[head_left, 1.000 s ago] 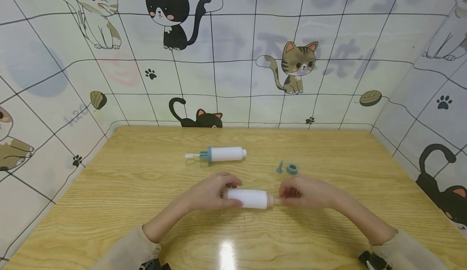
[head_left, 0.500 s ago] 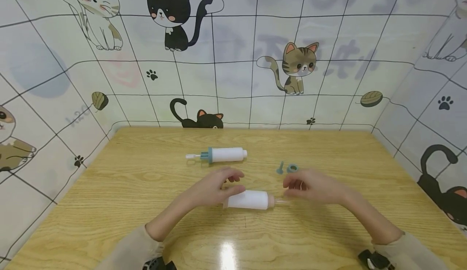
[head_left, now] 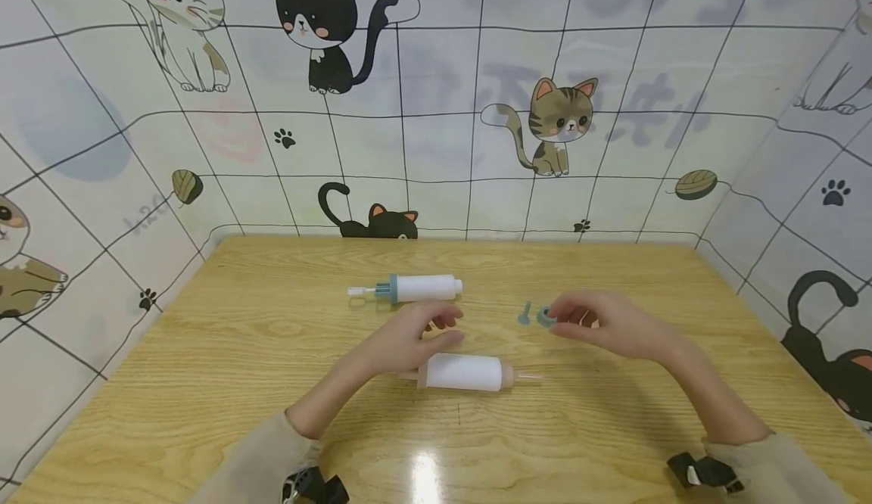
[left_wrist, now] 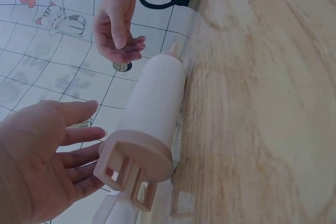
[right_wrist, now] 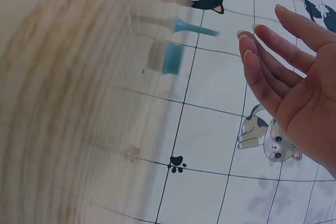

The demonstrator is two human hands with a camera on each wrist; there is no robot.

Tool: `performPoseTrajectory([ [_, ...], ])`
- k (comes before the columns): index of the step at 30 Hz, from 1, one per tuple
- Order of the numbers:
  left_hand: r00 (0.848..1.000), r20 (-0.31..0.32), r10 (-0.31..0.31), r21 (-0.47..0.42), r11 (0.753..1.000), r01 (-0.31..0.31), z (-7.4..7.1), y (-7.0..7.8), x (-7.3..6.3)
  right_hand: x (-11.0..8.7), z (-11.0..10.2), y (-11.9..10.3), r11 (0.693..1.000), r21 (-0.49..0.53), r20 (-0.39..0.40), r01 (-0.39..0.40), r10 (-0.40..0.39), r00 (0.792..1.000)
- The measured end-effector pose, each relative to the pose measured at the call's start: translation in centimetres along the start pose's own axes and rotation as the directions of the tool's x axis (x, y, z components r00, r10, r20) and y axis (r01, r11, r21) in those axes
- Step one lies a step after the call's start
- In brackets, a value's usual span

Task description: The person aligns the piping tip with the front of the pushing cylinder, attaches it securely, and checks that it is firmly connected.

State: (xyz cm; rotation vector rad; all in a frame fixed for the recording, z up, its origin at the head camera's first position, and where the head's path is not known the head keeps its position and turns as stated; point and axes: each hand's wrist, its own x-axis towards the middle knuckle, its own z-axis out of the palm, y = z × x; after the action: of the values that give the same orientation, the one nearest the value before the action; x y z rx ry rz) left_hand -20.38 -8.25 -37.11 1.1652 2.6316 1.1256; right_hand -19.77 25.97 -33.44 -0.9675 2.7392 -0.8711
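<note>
A white syringe-shaped tube with beige-pink ends (head_left: pixel 465 372) lies on the table, a clear thin tip pointing right. In the left wrist view its pink flange (left_wrist: pixel 139 156) shows two loop-shaped grips. My left hand (head_left: pixel 409 337) hovers at the tube's far left side, fingers loosely bent, holding nothing. Over by the teal ring (head_left: pixel 544 317) is my right hand (head_left: pixel 616 322), its fingers relaxed and partly covering the ring in the head view. The right wrist view shows a gap between these fingers and the ring (right_wrist: pixel 173 58). Left of the ring stands a small teal flared piece with a thin stem (head_left: pixel 524 315).
A second white syringe-shaped tube with a teal flange (head_left: pixel 425 287) lies farther back, its white plunger end pointing left. The wooden table (head_left: pixel 272 277) meets a wall covering (head_left: pixel 436 141) printed with cats and grid lines at the back.
Both hands have let go of the pink-ended tube. My right hand has moved back and right to the teal ring; my left has lifted off and shifted slightly back.
</note>
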Motion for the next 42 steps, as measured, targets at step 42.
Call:
performPoseTrajectory([
  [42, 0.996, 0.032, -0.086, -0.082, 0.993, 0.089, 0.8, -0.1, 4.1, 1.3, -0.8, 5.0, 0.997, 0.039, -0.049, -0.074, 0.076, 0.996],
])
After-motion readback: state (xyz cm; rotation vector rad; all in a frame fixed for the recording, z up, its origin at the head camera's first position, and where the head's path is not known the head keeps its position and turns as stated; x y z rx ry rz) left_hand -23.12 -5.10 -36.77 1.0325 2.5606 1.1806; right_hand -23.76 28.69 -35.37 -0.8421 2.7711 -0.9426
